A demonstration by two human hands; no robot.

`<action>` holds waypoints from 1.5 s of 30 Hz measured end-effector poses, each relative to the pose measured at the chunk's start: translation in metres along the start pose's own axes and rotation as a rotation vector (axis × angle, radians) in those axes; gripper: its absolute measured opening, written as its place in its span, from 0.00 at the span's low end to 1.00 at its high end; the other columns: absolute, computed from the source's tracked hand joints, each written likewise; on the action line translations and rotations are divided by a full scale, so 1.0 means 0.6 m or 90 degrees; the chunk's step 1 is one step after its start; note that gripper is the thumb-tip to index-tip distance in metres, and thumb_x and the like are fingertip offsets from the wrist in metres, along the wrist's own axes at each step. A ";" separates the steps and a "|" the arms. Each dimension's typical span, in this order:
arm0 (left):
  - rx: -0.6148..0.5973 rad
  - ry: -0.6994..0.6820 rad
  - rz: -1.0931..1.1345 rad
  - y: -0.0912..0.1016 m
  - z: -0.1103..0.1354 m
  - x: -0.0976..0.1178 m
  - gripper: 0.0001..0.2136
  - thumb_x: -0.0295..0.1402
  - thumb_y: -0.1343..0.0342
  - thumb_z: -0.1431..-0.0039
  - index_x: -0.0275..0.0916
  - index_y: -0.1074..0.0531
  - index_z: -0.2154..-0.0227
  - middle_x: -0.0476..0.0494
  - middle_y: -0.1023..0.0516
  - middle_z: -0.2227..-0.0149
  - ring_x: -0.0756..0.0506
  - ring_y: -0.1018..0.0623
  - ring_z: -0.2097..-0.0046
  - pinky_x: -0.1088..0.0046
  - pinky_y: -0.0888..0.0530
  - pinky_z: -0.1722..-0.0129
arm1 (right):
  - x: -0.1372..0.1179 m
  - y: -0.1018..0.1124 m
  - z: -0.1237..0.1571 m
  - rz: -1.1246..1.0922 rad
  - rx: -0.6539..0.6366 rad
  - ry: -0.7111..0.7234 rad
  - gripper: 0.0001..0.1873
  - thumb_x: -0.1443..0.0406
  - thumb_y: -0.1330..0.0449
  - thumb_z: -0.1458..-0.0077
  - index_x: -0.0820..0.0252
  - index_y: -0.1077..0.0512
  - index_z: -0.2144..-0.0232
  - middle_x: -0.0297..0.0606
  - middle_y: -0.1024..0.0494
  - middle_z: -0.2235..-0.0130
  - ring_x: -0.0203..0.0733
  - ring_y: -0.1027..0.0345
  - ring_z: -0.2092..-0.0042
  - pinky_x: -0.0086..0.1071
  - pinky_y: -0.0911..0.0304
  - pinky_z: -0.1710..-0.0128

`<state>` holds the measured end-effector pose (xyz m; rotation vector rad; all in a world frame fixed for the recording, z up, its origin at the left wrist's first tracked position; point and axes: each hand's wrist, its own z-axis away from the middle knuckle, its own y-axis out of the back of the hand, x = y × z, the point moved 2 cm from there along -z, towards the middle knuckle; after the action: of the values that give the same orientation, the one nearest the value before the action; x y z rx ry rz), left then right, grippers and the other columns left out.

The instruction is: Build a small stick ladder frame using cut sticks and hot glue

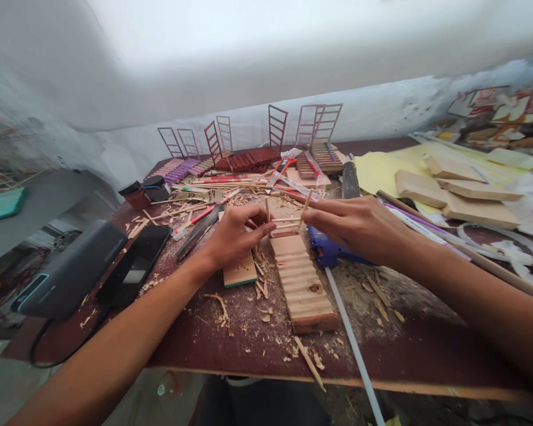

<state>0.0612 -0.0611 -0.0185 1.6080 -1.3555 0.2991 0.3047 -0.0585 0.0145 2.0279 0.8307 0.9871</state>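
My left hand pinches one side of a small frame of thin wooden sticks, near its left upright. The fingers of my right hand close on the other upright, which leans to the right. Thin crossbars run between the two uprights. Directly below lies a grooved wooden block, its near end towards me; whether the frame touches its far end I cannot tell. A blue glue gun rests partly under my right hand, with a long white glue stick reaching to the table edge.
Painted miniature ladder-back pieces stand along the back. Left are a phone, a power bank and small jars. A flat board lies by my left hand. Wooden blocks sit right; shavings litter the table.
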 end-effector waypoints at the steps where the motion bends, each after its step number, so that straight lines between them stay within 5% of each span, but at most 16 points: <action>1: -0.001 -0.001 0.000 0.000 0.000 0.000 0.04 0.27 0.38 0.38 0.35 0.24 0.69 0.49 0.21 0.69 0.53 0.24 0.68 0.77 0.27 0.66 | 0.000 -0.001 0.001 0.000 0.003 0.002 0.10 0.68 0.49 0.29 0.57 0.28 0.56 0.38 0.19 0.61 0.38 0.27 0.67 0.32 0.44 0.73; 35: -0.036 0.045 0.076 0.000 0.002 0.004 0.04 0.31 0.40 0.36 0.35 0.23 0.65 0.46 0.17 0.69 0.50 0.19 0.68 0.74 0.24 0.66 | -0.011 -0.001 -0.003 -0.002 -0.012 -0.041 0.11 0.71 0.48 0.32 0.57 0.29 0.53 0.40 0.19 0.53 0.33 0.32 0.70 0.31 0.47 0.74; 45: -0.042 0.045 0.083 0.000 0.003 0.000 0.05 0.32 0.40 0.35 0.35 0.24 0.65 0.46 0.17 0.69 0.50 0.19 0.67 0.73 0.23 0.65 | -0.014 0.003 -0.006 -0.008 -0.008 -0.046 0.11 0.71 0.50 0.31 0.58 0.29 0.54 0.40 0.19 0.58 0.34 0.32 0.70 0.30 0.46 0.74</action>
<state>0.0607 -0.0625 -0.0197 1.4447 -1.4046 0.3826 0.2980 -0.0649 0.0144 2.0321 0.7965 0.9046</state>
